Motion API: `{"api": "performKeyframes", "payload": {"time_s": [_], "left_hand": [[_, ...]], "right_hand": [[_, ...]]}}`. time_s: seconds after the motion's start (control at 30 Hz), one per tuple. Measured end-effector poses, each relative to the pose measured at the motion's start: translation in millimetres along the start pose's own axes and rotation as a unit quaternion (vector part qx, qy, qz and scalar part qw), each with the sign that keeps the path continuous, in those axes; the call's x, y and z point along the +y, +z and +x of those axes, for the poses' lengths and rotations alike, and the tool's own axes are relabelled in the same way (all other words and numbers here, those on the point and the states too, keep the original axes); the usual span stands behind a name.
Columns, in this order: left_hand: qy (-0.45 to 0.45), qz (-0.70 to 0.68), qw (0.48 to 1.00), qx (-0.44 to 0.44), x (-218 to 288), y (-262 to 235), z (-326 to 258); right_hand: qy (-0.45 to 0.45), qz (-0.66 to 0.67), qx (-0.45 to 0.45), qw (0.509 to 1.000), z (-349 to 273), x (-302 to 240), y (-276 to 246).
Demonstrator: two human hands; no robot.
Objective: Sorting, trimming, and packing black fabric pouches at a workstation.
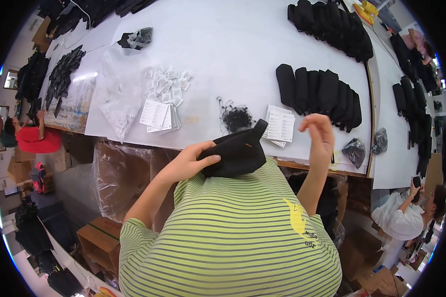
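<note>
A black fabric pouch (238, 156) with a loop strap and a small orange mark is held against my front at the table's near edge. My left hand (198, 161) grips its left end, thumb on the outer side. My right hand (318, 131) is raised to the right of the pouch, apart from it, its fingers loosely bent with nothing visible in them. Beside that hand lies a stack of white printed cards (281, 124). Just beyond the pouch sits a tangled heap of thin black strings (236, 119).
A row of black pouches (319, 91) lies at the right, with another pile (332, 27) farther back. Small white packets (167, 85), more printed cards (156, 115) and a clear plastic bag (118, 89) are left on the white table (223, 44). Other people work at both sides.
</note>
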State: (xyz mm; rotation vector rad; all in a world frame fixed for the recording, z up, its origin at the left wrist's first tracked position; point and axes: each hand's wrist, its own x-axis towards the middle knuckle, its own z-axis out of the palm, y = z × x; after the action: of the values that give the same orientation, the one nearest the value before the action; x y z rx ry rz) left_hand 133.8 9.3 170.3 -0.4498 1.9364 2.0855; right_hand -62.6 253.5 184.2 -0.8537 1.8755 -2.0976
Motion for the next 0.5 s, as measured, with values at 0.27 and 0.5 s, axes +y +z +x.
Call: {"api": "performKeyframes", "payload": {"time_s": [0.27,0.5], "left_hand": [[0.107,0.176,0.973,0.102,25.4,19.5,30.1],[0.191,0.229,0.942,0.152,37.3,14.4,55.3]], "right_hand": [[0.127,-0.094,-0.392,0.906,21.7,68.2,21.4],[0.311,0.030,-0.188,0.931,-2.2,110.7,21.6]]}}
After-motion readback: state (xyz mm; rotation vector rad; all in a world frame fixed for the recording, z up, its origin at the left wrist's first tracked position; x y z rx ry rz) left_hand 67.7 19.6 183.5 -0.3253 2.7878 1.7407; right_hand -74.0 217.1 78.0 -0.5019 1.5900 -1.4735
